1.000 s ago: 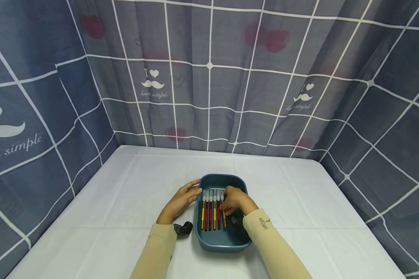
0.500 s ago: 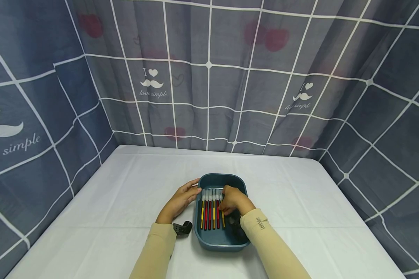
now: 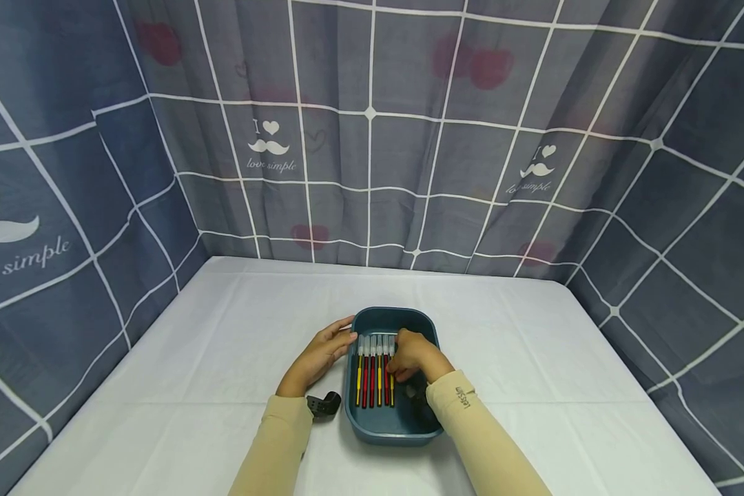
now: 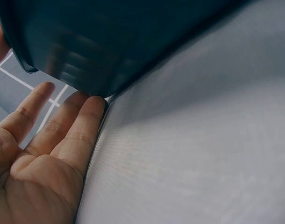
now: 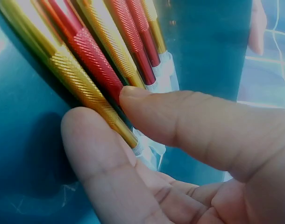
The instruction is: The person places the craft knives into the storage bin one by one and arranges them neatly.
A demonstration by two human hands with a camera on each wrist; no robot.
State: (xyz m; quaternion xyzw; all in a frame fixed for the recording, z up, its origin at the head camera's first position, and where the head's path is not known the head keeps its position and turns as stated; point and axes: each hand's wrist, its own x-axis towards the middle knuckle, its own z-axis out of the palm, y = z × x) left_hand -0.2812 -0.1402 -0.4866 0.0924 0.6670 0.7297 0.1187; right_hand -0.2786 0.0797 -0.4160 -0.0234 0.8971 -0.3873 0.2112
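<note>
A blue-green tray (image 3: 395, 439) stands on the white table. Several gold and red craft knives with knurled handles and clear caps lie side by side in its left half. My right hand (image 3: 415, 357) reaches into the tray and pinches the rightmost gold craft knife (image 3: 392, 393). In the right wrist view, thumb and forefinger lie on either side of that gold craft knife (image 5: 81, 84), the thumb tip by the neighbouring red craft knife (image 5: 93, 53). My left hand (image 3: 324, 357) touches the tray's left side with straight fingers (image 4: 79, 135).
A black wrist device (image 3: 324, 405) sits at the left wrist, close to the tray's wall. White cloth (image 3: 273, 303) covers the table. Grey checked curtains (image 3: 341, 158) hang behind it and at both sides.
The rightmost gold craft knife's lower end has swung left, and it now lies closer to and parallel with the red one beside it. The left hand has stayed at the tray's side.
</note>
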